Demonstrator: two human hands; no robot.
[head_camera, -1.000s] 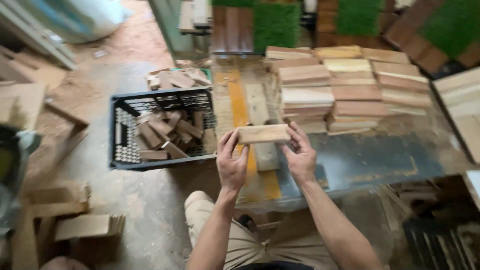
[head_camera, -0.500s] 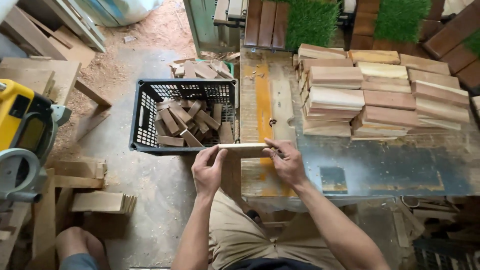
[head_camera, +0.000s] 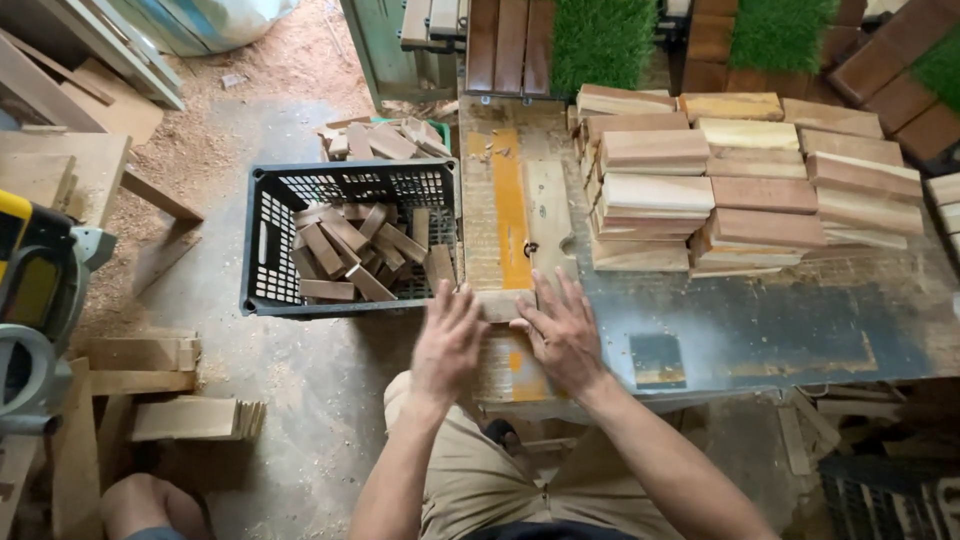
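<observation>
A short pale wooden block (head_camera: 497, 304) lies flat at the near end of a wooden sled with a yellow strip (head_camera: 510, 205) on the metal table (head_camera: 780, 320). My left hand (head_camera: 448, 345) hovers just left of the block, fingers spread and slightly blurred. My right hand (head_camera: 560, 335) lies flat on the table beside the block, fingers apart and its fingertips at the block's right end. Neither hand grips anything.
A black plastic crate (head_camera: 262, 240) of wood offcuts (head_camera: 350, 250) stands on the floor to the left. Stacked boards (head_camera: 700, 190) cover the far right of the table. A yellow saw (head_camera: 30, 290) and loose planks (head_camera: 190, 415) sit at the left, with a bare knee (head_camera: 140, 505) nearby.
Both hands held the wooden block up and turned it on edge. Now it lies on the sled, and both hands have let go and spread open.
</observation>
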